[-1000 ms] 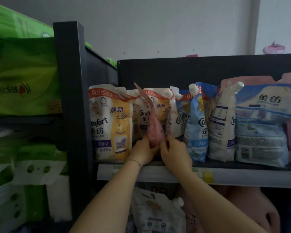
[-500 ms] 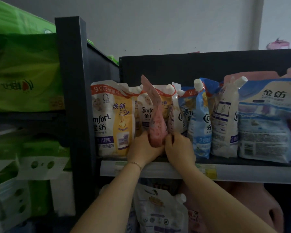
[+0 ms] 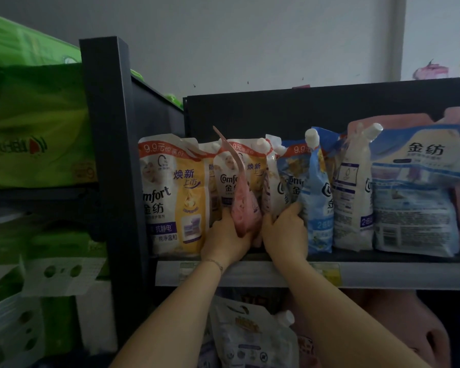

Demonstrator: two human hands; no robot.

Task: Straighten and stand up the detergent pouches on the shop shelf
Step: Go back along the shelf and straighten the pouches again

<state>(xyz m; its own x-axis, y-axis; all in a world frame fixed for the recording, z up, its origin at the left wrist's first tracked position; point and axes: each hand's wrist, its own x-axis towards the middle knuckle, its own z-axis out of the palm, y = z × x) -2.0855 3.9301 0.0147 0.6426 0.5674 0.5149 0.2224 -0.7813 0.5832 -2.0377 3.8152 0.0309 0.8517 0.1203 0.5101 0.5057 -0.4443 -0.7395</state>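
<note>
Detergent pouches stand in a row on the dark shelf [image 3: 383, 257]. A pink pouch [image 3: 243, 205] stands edge-on in front of them, its top leaning left. My left hand [image 3: 225, 240] grips its base from the left. My right hand [image 3: 284, 232] holds the bottom of a white pouch [image 3: 272, 192] just right of it, fingers on the pouch's left side. The thumb lies against a blue pouch [image 3: 319, 208]. A yellow and white pouch [image 3: 175, 197] stands upright at the far left. Another white pouch [image 3: 353, 203] leans beside the blue one.
A black upright post [image 3: 109, 155] bounds the shelf on the left, with green packs [image 3: 32, 128] beyond it. A large blue and white bag [image 3: 414, 197] fills the right end. More pouches [image 3: 250, 338] sit on the shelf below. The price strip [image 3: 383, 274] runs along the front edge.
My right hand has let go of the pink pouch's edge and shifted right onto the white pouch. My left hand still holds the pink pouch, which now stands a little straighter.
</note>
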